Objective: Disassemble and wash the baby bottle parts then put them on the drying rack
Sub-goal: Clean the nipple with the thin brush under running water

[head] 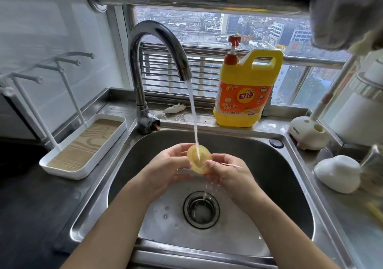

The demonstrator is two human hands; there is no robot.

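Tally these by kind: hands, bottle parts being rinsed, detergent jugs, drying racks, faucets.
Hands: 2, the left hand and the right hand
Bottle parts: 1, the yellow bottle part, held by both hands
Detergent jugs: 1, the yellow detergent jug
Drying racks: 1, the white drying rack
Faucets: 1, the faucet
Total: 6

It was a home kitchen: a stainless steel sink [275, 171], a running faucet [157, 34] and yellow dish-soap jug [246, 94] behind it, a white drying rack [68, 174] left of it, and a city-view window [207, 26] beyond.
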